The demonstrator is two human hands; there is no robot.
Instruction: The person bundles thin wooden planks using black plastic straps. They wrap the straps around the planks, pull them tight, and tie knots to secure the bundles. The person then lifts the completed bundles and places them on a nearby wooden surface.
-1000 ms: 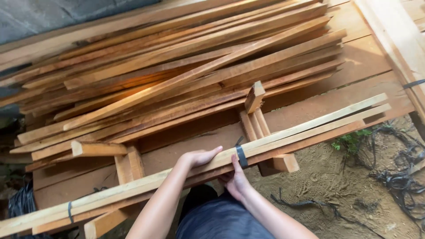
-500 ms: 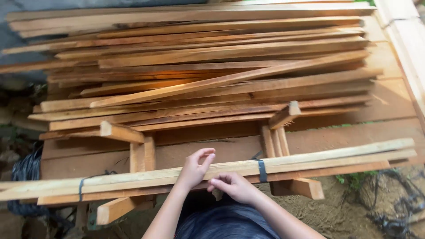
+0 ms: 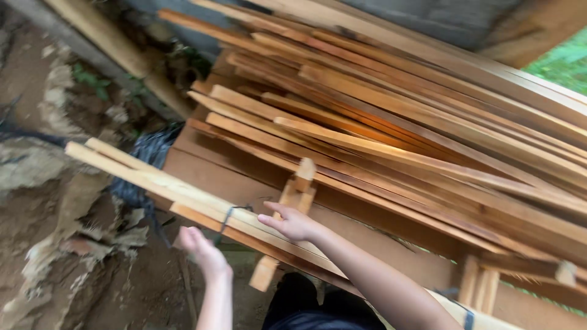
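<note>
- One bundle of pale slats [image 3: 183, 192], strapped together with a dark band [image 3: 227, 215]; long axis runs from upper left to lower right, its free end pointing out over the dirt ground [image 3: 43, 244] at upper left.
- Two hands: right hand [image 3: 292, 223] lies flat on top of the bundle, fingers spread apart, not clamped; left hand [image 3: 202, 247] sits just under the bundle's near edge, whether its grip has closed cannot be told.
- One second dark band [image 3: 468, 318], lower right.
- Many reddish planks in a stack [image 3: 428, 140] behind the bundle; number too blurred to count.
- Three short upright wooden blocks [image 3: 480, 284] beneath the stack.
</note>
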